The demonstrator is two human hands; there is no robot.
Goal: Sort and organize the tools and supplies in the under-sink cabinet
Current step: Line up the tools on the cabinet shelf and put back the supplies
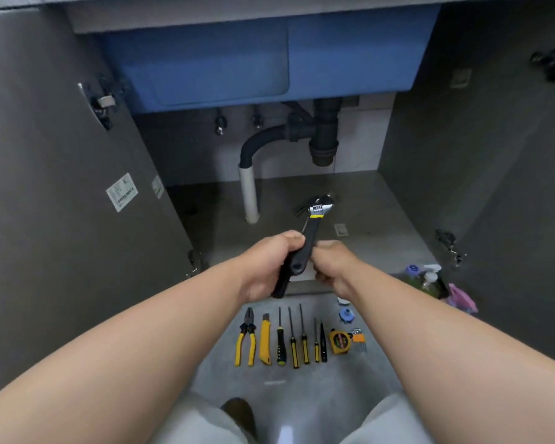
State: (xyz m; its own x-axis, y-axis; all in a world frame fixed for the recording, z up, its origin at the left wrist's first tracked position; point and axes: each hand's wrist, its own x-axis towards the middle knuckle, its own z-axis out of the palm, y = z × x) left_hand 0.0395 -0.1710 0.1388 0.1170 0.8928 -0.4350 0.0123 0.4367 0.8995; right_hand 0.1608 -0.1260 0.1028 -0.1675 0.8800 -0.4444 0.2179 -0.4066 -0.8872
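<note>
An adjustable wrench (314,219) with a black handle and a yellow band is held up over the cabinet floor (382,213), jaw pointing away from me. My right hand (330,264) curls its fingers round the lower end of the wrench handle. My left hand (269,264) grips a second black handle (281,285) that sticks out below the palm, with its thumb against the wrench. A dark claw-like head shows behind the wrench jaw. I cannot tell which tool that is. On the floor in front of me lie pliers (245,338), a yellow utility knife (265,339), several screwdrivers (293,342), a tape measure (339,341) and hex keys (359,339).
Both cabinet doors stand open at left (61,187) and right (510,187). The black drain trap (324,139) and a white pipe (249,193) hang under the blue sink (237,59). Spray bottles (430,277) and a pink cloth (462,301) sit at the right. A blue fitting (346,315) lies by the tools.
</note>
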